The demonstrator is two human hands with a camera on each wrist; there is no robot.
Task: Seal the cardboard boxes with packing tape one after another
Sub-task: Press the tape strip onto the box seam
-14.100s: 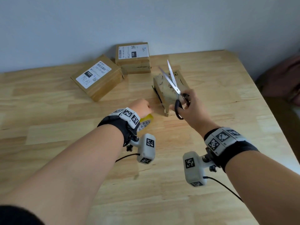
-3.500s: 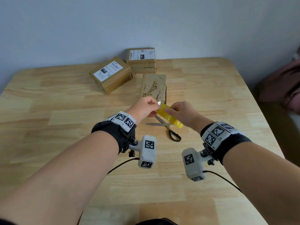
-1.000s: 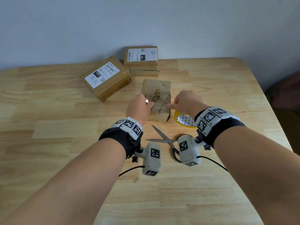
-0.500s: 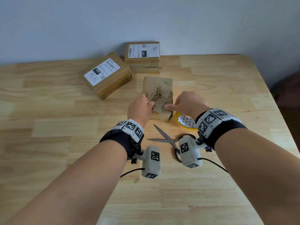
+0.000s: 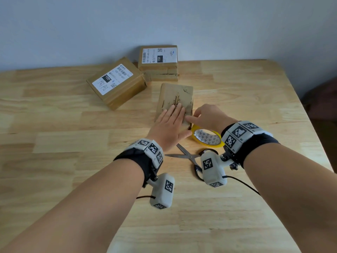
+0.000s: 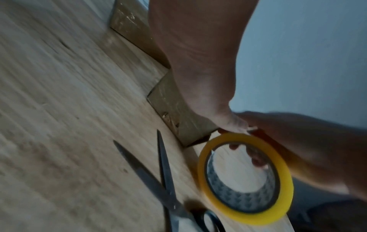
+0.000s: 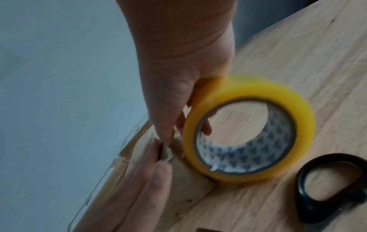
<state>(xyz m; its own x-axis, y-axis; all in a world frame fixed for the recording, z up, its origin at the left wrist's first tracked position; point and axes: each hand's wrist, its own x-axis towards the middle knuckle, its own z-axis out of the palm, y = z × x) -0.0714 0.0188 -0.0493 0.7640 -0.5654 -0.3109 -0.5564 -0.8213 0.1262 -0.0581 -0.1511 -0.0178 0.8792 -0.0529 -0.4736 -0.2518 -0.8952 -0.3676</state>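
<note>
A small worn cardboard box (image 5: 176, 95) lies in the middle of the table. My left hand (image 5: 171, 121) lies flat on its top, fingers straight and pressing down. My right hand (image 5: 207, 115) is at the box's right near edge, index finger stretched onto the box beside the left fingers. Its other fingers curl through the core of the yellow tape roll (image 5: 207, 137), which hangs at the box's corner. The right wrist view shows the roll (image 7: 258, 89) against the box (image 7: 188, 185), blurred. In the left wrist view the roll (image 6: 286, 185) stands next to the box (image 6: 172, 113).
Scissors (image 5: 186, 156) lie open on the table just below my hands, black handles under the right wrist. Two labelled cardboard boxes sit at the back: one (image 5: 116, 83) to the left, one (image 5: 158, 61) against the wall. The table's right edge (image 5: 310, 125) is close.
My left hand has uncurled from the box's near edge and now lies flat on the box top. The right hand stays at the box's right edge with the roll.
</note>
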